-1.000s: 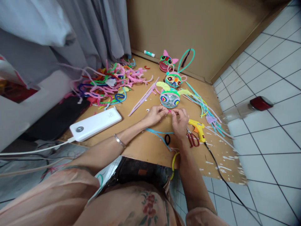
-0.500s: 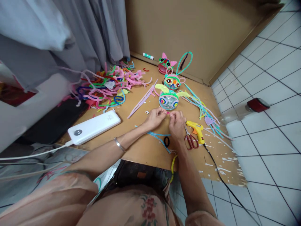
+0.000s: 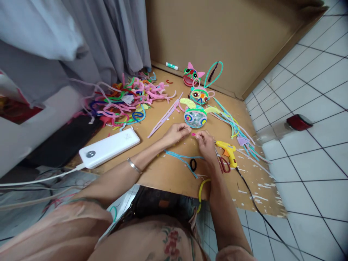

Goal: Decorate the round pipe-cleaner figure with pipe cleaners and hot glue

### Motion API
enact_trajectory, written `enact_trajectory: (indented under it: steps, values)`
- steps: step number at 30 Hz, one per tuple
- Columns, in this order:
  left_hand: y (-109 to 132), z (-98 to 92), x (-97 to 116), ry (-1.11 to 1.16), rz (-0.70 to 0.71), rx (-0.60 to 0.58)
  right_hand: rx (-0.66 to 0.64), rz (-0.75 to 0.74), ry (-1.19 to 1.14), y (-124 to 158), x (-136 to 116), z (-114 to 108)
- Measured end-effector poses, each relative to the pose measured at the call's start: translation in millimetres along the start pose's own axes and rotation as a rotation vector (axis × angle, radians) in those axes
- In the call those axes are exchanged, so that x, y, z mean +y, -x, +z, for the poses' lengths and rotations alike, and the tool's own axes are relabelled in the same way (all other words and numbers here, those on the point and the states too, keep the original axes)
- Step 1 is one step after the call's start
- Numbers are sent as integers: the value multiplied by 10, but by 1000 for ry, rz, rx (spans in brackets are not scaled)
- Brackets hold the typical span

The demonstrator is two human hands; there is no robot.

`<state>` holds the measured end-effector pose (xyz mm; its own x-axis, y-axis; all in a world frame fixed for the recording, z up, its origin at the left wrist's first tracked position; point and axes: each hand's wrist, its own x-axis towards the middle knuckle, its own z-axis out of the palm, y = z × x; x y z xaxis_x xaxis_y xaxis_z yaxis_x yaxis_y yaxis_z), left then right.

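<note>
Pulled apart a little since before, with right hand [image 3: 207, 144] fingers pinching tiny pink bit [image 3: 193, 134] just over surface [image 3: 163, 170] near ball [image 3: 195, 117], left hand [image 3: 175, 132] fingers curled, cannot tell on what; light, soft, bendy, so pinch gently at its end.

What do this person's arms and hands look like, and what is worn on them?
The left hand and right hand are bare, without gloves. A thin silver bangle circles the left wrist. A loose peach sleeve covers the left upper arm; both forearms are uncovered.
</note>
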<state>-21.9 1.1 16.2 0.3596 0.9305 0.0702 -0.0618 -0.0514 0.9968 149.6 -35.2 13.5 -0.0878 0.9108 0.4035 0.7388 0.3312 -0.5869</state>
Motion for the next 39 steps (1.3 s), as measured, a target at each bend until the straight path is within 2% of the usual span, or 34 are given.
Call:
enact_trajectory:
  steps: [3, 8, 19, 26, 34, 39]
  values:
    - [28, -60, 34, -119, 17, -89, -40, -30, 14, -5, -8, -34]
    - [35, -48, 3, -156, 3, -147, -26, -18, -8, -10, -18, -32]
    - [39, 82, 26, 85, -184, -176, -6, -19, -120, -20, -8, -21]
    - [11, 120, -13, 94, -144, -63, 28, -16, -150, -18, -12, -16]
    - [-8, 167, -64, 74, -81, 122, 155, 2, -57, 27, -181, 80]
    - [-6, 197, -68, 155, -85, 146, 170, 9, -41, 42, -228, 94]
